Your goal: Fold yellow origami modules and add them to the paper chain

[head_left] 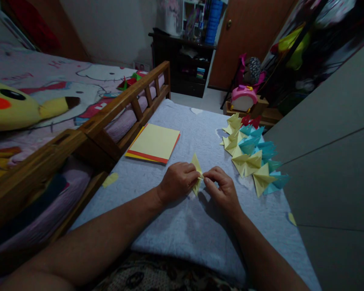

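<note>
My left hand (pixel 178 181) and my right hand (pixel 221 188) meet over a light blue cloth (pixel 182 218), both pinching a small folded yellow paper piece (pixel 197 165). The paper's pointed tip sticks up between my fingers and its lower end shows beneath them. Both hands are closed on it. To the upper left of my hands lies a stack of square paper sheets (pixel 154 142), yellow on top with orange and red edges. On my right, a row of finished folded pieces (pixel 251 155) in yellow, teal and red runs along the cloth.
A wooden bed rail (pixel 87 133) borders the cloth on the left, with a yellow plush toy (pixel 15 107) on the bed. A grey panel (pixel 333 153) stands on the right. A dark shelf unit (pixel 182 64), a door and toys are at the back. A yellow scrap (pixel 110 179) lies near the rail.
</note>
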`<state>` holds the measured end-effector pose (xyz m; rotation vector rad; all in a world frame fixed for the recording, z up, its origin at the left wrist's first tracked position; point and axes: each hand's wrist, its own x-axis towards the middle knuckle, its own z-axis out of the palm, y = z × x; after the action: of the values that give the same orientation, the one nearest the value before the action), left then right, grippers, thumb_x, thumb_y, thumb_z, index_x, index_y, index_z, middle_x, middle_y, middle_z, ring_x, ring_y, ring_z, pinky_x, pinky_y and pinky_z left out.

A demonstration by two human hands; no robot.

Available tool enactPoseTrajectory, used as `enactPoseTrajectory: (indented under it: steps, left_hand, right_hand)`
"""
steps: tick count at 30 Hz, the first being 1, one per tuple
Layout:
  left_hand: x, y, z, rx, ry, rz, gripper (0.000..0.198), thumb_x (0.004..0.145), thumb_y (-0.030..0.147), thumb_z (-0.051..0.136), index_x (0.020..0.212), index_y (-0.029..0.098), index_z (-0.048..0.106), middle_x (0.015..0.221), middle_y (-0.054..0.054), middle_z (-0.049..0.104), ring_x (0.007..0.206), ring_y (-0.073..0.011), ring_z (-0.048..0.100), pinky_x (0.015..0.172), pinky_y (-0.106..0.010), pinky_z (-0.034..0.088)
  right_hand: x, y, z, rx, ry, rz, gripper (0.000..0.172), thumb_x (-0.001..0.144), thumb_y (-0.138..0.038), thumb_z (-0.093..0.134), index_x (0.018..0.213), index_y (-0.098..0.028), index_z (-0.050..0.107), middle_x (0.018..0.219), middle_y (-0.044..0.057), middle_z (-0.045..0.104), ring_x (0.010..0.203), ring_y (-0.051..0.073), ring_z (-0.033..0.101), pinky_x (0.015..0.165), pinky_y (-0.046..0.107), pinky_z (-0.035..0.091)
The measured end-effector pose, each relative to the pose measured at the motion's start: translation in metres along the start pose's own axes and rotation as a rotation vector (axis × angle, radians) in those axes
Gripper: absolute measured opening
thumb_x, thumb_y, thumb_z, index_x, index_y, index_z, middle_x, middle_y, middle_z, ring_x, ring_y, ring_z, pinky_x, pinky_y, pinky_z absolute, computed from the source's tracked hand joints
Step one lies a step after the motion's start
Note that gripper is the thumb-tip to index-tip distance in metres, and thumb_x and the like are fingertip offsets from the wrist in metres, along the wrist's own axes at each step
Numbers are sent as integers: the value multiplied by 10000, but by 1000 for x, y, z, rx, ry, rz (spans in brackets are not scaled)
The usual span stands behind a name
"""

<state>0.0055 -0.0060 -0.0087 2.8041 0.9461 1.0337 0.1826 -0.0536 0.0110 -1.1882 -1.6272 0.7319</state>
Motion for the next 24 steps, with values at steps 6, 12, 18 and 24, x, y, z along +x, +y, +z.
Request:
enactPoseTrajectory:
  steps: [6, 12, 18, 24]
  left_hand:
    - [0, 1, -1, 41, -1, 16, 304, 993, 254, 510, 760, 176, 688, 703, -33, 641, 646, -190, 585, 599, -321, 392]
    - [0, -1, 0, -58, 10, -18, 241, 973, 226, 539, 799, 166, 695, 755, -45, 665, 701, -188, 618, 640, -309, 446]
    - [1, 1, -4, -298, 35, -51, 196, 986, 248, 555, 891, 155, 698, 825, -52, 691, 748, -160, 647, 684, -278, 514]
    - [3, 0, -4, -378, 86, -39, 213, 995, 271, 572, 867, 153, 694, 802, -50, 708, 748, -154, 658, 698, -274, 534]
  right_hand:
    - [0, 1, 0, 62, -10, 130, 132, 842, -278, 641, 735, -203, 655, 719, -9, 545, 668, 144, 524, 625, 287, 425]
    - [-1, 4, -1, 143, -20, 266, 146, 817, -305, 653, 718, -197, 652, 704, -17, 545, 657, 136, 500, 616, 276, 399]
    - [2, 7, -1, 246, -5, 371, 183, 781, -351, 676, 694, -193, 648, 648, -29, 541, 607, 122, 479, 581, 264, 365]
    - [4, 6, 0, 343, -42, 513, 221, 709, -398, 732, 720, -187, 670, 617, -29, 577, 563, 115, 488, 564, 260, 361]
